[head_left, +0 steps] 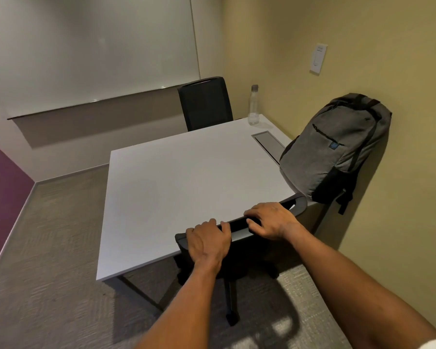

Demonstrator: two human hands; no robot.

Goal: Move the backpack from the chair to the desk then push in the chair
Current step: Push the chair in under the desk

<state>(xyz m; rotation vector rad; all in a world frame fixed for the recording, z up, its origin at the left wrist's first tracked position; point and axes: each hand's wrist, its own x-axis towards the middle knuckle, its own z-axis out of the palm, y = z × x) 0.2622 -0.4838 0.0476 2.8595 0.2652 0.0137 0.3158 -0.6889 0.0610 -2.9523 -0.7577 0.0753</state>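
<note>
A grey backpack [337,149] stands upright on the right side of the white desk [176,187], leaning against the yellow wall. A black chair [296,204] sits at the near edge of the desk, its seat hidden under the desktop. My left hand [208,241] grips the top of the chair's backrest near its left end. My right hand [272,220] is closed over the same top edge further right. Only the backrest rim, the central post and part of the base show.
A second black chair [205,103] stands at the far side of the desk. A clear water bottle [253,105] stands near the far right corner. A metal cable hatch [268,143] is set in the desktop. Carpet floor lies to the left.
</note>
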